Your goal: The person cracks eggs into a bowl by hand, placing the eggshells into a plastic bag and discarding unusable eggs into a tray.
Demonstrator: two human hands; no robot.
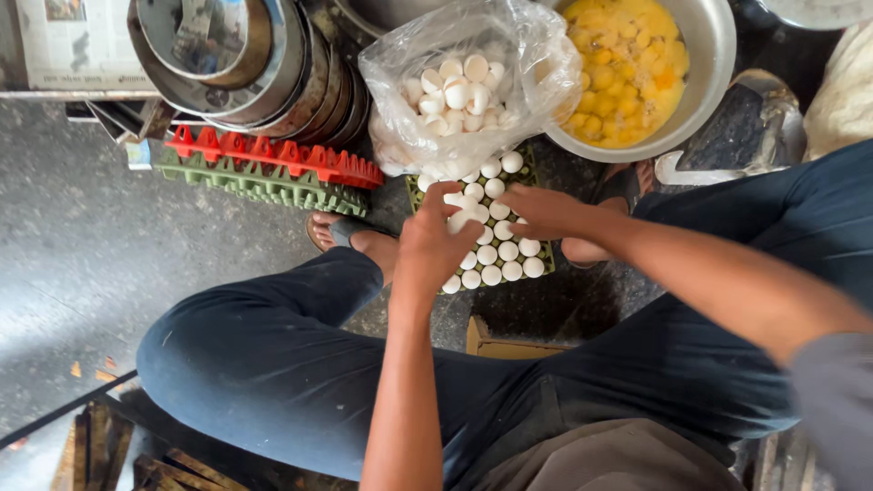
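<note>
— Where are the eggs?
— In a green egg tray [544, 259] on the floor [82, 245], between the person's feet. The left hand [435, 244] is curled around a white egg [462, 219]; the right hand [544, 211] rests on the eggs beside it — whether it grips one, I cannot tell.
— And around that?
— A clear bag of eggshells [468, 91] just beyond the tray, a steel bowl of cracked yolks [637, 68], stacked red and green trays [273, 168].
</note>
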